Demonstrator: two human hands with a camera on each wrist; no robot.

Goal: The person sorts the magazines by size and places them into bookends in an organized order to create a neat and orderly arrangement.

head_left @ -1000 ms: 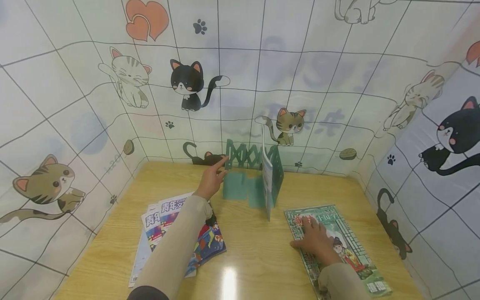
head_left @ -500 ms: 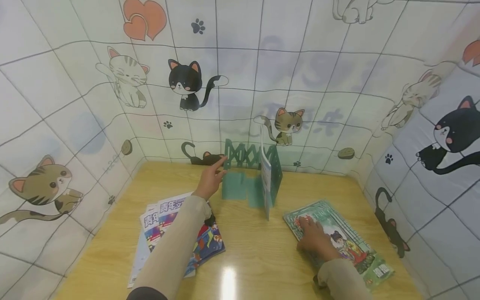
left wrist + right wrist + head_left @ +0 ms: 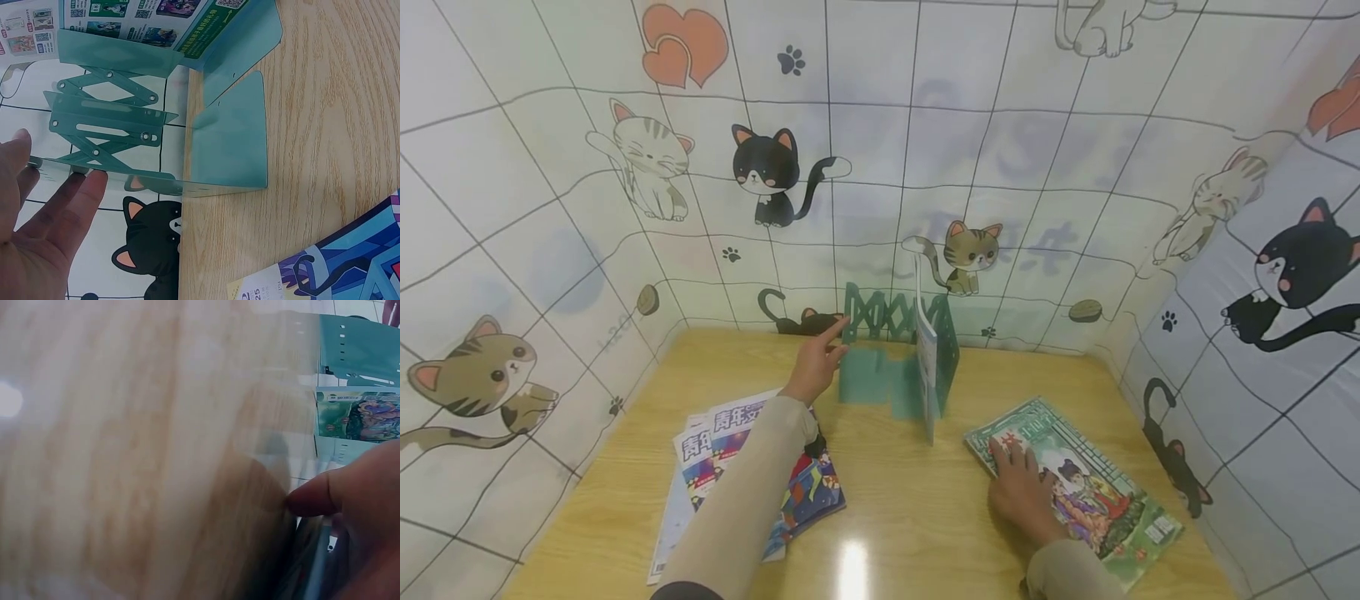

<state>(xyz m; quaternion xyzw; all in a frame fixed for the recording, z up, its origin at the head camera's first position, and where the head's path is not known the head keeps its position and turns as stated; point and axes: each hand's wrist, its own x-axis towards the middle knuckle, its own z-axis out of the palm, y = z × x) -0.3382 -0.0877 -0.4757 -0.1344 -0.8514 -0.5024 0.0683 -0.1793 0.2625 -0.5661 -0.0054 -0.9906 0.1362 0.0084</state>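
Observation:
In the head view my left hand (image 3: 814, 368) reaches to a teal metal bookend stand (image 3: 863, 377) with crossed lattice arms. My fingertips touch the outside of its left end plate, close up in the left wrist view (image 3: 119, 172). A thin magazine (image 3: 928, 375) stands upright in the stand beside the right plate. On the right, my right hand (image 3: 1021, 492) lies over the left part of a green-covered magazine (image 3: 1093, 492), fingers spread on the cover. In the right wrist view the thumb (image 3: 315, 495) points down at its near edge; the other fingers are hidden.
Under my left forearm several magazines (image 3: 700, 467) with blue and purple covers lie fanned out on the wooden table (image 3: 887, 517). Behind the table rises a wall (image 3: 880, 167) covered in cat-print sheeting.
The green magazine has turned, its far corner swinging left and its near end right, with my right hand on it. The thumb has tucked in from view. My left hand stays at the stand.

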